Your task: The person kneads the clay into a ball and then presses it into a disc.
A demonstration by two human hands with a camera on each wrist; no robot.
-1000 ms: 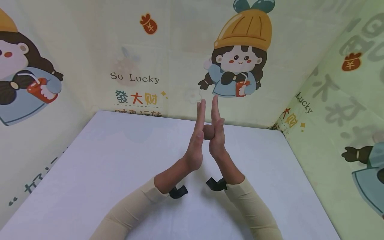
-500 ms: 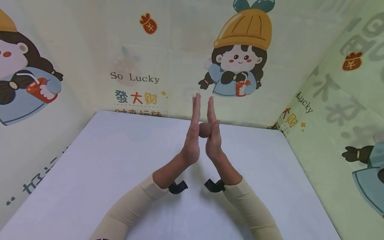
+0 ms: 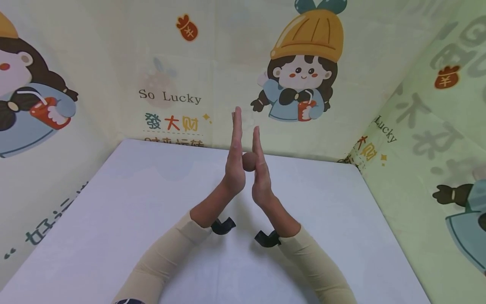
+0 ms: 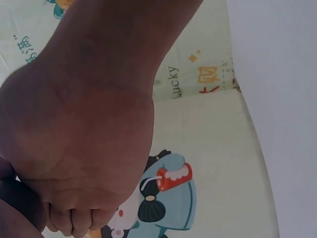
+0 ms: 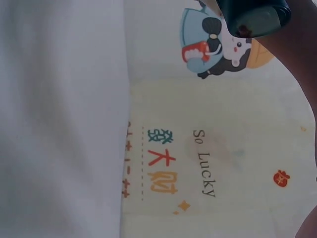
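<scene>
Carried toward nine o'clock since the earlier frame, a brown ball (image 3: 248,162) is held above the surface (image 3: 322,202) between the left hand (image 3: 235,162) at nine o'clock and the right hand (image 3: 261,171) at three, both straight-fingered, and is apparently being rolled, with even pressure called for next.

A white bench (image 3: 322,211) stands before a pale printed backdrop (image 3: 231,55) showing a cartoon girl (image 3: 303,76) in an orange hat (image 3: 310,33), a red money pouch (image 3: 187,28) and "So Lucky" lettering (image 3: 173,97).
</scene>
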